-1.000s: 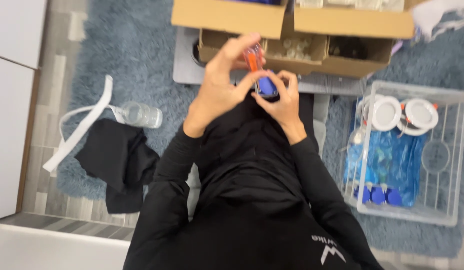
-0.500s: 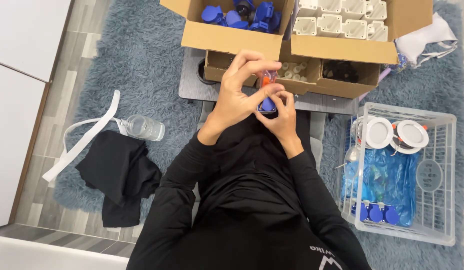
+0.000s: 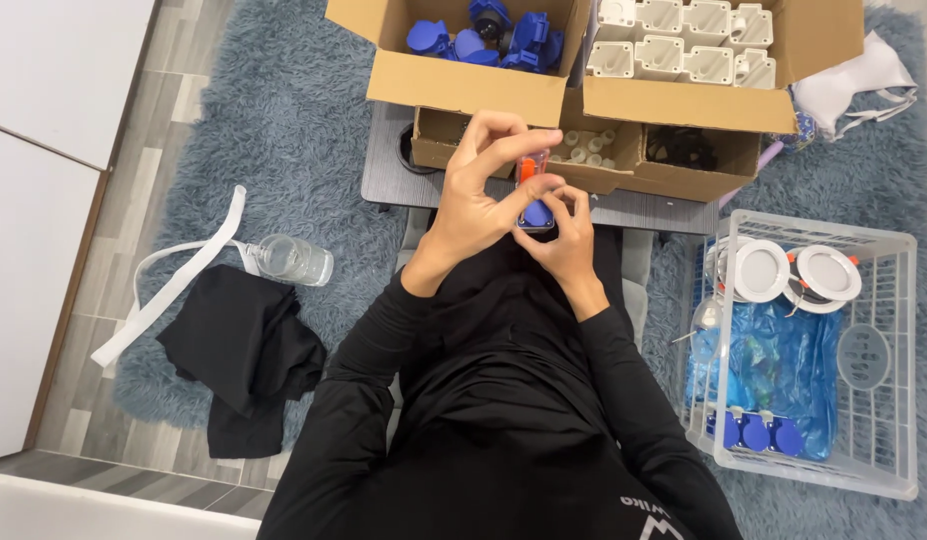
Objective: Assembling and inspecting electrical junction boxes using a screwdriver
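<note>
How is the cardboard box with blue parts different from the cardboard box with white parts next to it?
The box of blue parts holds blue pieces heaped loosely at mixed angles; the box of white parts holds white pieces set in neat rows. The blue-part box stands left of the white-part box. Both are brown cardboard, open on top, and lie beyond the left hand and right hand.

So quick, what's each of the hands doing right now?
Left hand: closed on the orange-handled tool.
Right hand: closed on the small blue part.
</note>
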